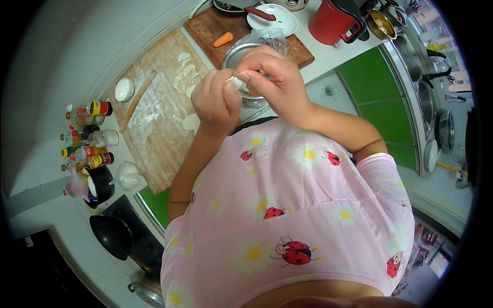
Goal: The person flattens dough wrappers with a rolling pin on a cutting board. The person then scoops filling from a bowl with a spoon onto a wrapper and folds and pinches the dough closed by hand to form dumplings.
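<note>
Floury board (164, 136); dough (236, 82) small, white, partly hidden

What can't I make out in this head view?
All in the head view:
- How the dough is shaped: the fingers of the left hand and right hand cover much of it.
- Most contents of the metal bowl: hidden behind the hands.
- The bottle labels: too small to read.
</note>
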`<action>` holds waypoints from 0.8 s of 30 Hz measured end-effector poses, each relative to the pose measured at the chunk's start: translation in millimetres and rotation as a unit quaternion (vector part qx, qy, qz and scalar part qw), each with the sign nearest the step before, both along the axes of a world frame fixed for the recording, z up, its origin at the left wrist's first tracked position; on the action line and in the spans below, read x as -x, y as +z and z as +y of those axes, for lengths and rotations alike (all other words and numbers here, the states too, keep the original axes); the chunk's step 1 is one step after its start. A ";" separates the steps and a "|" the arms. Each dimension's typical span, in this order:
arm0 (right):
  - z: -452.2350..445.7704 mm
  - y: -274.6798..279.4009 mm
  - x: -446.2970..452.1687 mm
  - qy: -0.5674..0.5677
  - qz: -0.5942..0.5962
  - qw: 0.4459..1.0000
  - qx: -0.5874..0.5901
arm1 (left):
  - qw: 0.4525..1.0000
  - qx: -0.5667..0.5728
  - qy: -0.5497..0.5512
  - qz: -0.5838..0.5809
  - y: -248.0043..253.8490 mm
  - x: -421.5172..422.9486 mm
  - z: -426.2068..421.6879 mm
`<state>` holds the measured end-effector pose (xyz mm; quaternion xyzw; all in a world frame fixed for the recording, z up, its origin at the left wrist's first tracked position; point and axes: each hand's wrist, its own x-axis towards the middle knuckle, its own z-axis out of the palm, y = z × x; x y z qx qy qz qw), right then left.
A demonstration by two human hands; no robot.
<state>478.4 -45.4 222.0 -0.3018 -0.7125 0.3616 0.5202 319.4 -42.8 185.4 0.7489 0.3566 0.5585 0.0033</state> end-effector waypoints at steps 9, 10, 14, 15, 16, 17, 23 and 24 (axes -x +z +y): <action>3.6 -2.1 -0.6 -0.017 -0.048 0.997 -0.052 | 0.998 0.045 0.007 -0.034 1.2 3.5 -6.7; 1.7 -1.6 0.4 -0.012 -0.045 0.998 -0.033 | 0.999 0.038 0.006 -0.028 1.0 3.9 -6.5; 8.3 -6.4 -1.4 -0.044 -0.077 0.987 -0.136 | 0.993 0.105 -0.039 -0.045 -0.8 5.6 -7.6; 10.4 -5.9 -2.5 -0.054 -0.084 0.981 -0.165 | 0.984 0.152 -0.068 -0.063 1.1 4.6 -9.0; 11.8 -5.7 -3.5 -0.063 -0.091 0.975 -0.194 | 0.972 0.200 -0.096 -0.082 2.5 3.1 -9.9; 12.6 -6.0 -4.5 -0.068 -0.094 0.976 -0.184 | 0.959 0.240 -0.110 -0.102 3.2 0.8 -10.0; 15.5 -9.2 -8.9 -0.063 -0.059 0.989 -0.118 | 0.897 0.378 -0.148 -0.174 3.1 -6.4 -9.9; 15.0 -6.7 -7.7 -0.061 -0.050 0.991 -0.112 | 0.891 0.389 -0.149 -0.180 4.6 -6.8 -9.7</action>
